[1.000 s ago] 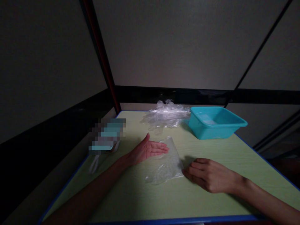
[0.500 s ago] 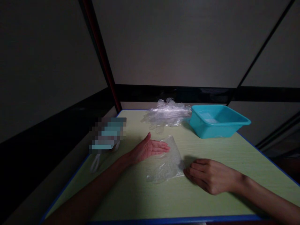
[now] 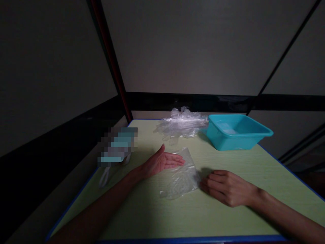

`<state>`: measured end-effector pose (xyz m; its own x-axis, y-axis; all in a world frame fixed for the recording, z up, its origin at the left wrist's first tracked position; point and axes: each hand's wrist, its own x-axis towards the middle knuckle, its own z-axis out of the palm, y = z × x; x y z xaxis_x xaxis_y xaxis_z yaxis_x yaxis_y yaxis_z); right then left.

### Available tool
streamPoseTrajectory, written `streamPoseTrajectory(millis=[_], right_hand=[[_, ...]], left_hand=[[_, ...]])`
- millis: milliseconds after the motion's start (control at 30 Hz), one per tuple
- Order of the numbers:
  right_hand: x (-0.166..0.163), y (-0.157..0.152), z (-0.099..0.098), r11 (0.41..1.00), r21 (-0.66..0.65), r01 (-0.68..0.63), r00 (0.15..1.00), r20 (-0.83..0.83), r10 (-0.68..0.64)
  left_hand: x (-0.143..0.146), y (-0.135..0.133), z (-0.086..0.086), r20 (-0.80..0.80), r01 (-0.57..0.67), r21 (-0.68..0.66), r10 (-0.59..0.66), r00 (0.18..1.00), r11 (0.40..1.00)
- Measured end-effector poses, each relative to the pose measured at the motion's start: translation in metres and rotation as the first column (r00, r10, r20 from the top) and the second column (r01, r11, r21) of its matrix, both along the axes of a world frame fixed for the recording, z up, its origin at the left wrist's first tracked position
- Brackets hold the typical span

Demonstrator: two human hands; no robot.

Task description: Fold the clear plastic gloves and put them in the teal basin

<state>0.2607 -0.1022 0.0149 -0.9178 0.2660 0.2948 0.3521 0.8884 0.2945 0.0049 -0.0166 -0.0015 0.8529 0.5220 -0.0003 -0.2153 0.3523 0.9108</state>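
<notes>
In the middle of the table lies a clear plastic glove [image 3: 184,181], folded into a flat, slightly wrinkled piece. My left hand [image 3: 164,162] rests on its side over the glove's left part, palm showing, fingers straight and thumb raised; it grips nothing. At the right corner of the glove, my right hand [image 3: 225,188] has its fingers curled and pressed together, the back of the hand up. Its fingertips are partly hidden where they meet the plastic. Behind both hands lies a loose pile of clear plastic gloves [image 3: 181,123].
A turquoise plastic basin [image 3: 236,142] stands at the back right of the light green table [image 3: 142,217], which has a blue edge. At the left edge is a pixelated object [image 3: 118,147] with a white strap [image 3: 104,177]. Panelled walls close off the back and left.
My right hand has tilted up very slightly at the corner of the glove. My left hand holds the same pose, and the view has shifted a little.
</notes>
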Motion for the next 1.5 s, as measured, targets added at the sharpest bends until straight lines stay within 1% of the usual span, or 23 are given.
streamPoseTrajectory(millis=[100, 300, 500, 733, 833, 1033, 1167, 1267, 1333, 1367, 1400, 1433, 1467, 1500], right_hand=[[0.002, 0.001, -0.001, 1.000, 0.001, -0.030, 0.999, -0.032, 0.030], [0.006, 0.002, -0.005, 0.999, -0.045, -0.004, 1.000, 0.020, 0.005], [0.005, 0.004, -0.004, 0.996, -0.084, -0.038, 0.999, 0.003, 0.039], [-0.002, 0.013, 0.002, 0.997, -0.005, -0.079, 0.997, 0.001, 0.079], [-0.003, 0.019, 0.003, 0.998, -0.021, -0.062, 0.998, 0.014, 0.062], [-0.004, 0.030, -0.002, 0.994, -0.103, 0.037, 0.995, 0.096, -0.027], [-0.005, 0.033, -0.003, 0.994, -0.097, 0.040, 0.991, 0.132, -0.027], [-0.005, 0.034, -0.003, 0.995, -0.092, 0.032, 0.991, 0.135, -0.019], [-0.005, 0.034, -0.002, 0.995, -0.094, 0.033, 0.992, 0.127, -0.020], [-0.005, 0.033, -0.002, 0.995, -0.097, 0.034, 0.992, 0.123, -0.022], [-0.005, 0.033, -0.002, 0.994, -0.100, 0.036, 0.993, 0.119, -0.024], [-0.005, 0.033, -0.002, 0.994, -0.105, 0.036, 0.993, 0.115, -0.024], [-0.005, 0.033, -0.002, 0.993, -0.109, 0.035, 0.994, 0.109, -0.023], [-0.005, 0.033, -0.002, 0.993, -0.114, 0.030, 0.995, 0.099, -0.018]], left_hand=[[0.001, -0.001, 0.000, -0.015, -0.010, 0.012, 0.010, 1.000, 1.000], [0.001, -0.002, 0.000, -0.041, -0.017, 0.007, 0.017, 0.999, 1.000], [0.001, -0.001, -0.002, -0.037, -0.012, 0.017, 0.013, 0.999, 1.000], [0.001, -0.002, -0.001, -0.068, -0.019, 0.045, 0.022, 0.997, 0.999], [0.000, -0.003, 0.000, -0.083, -0.008, 0.068, 0.014, 0.996, 0.998], [0.000, -0.004, -0.001, -0.097, -0.005, 0.098, 0.014, 0.995, 0.995], [0.000, -0.003, -0.004, -0.095, -0.001, 0.115, 0.012, 0.995, 0.993], [0.001, -0.005, -0.002, -0.107, -0.009, 0.182, 0.029, 0.994, 0.983], [0.002, -0.009, 0.001, -0.118, -0.023, 0.306, 0.062, 0.991, 0.952], [0.002, -0.012, 0.004, -0.135, -0.031, 0.404, 0.093, 0.987, 0.914], [0.003, -0.015, 0.007, -0.149, -0.031, 0.514, 0.125, 0.981, 0.857], [0.003, -0.019, 0.011, -0.172, -0.016, 0.633, 0.161, 0.972, 0.774], [0.003, -0.022, 0.014, -0.188, 0.010, 0.724, 0.184, 0.965, 0.690], [0.003, -0.025, 0.017, -0.198, 0.047, 0.783, 0.177, 0.964, 0.620]])
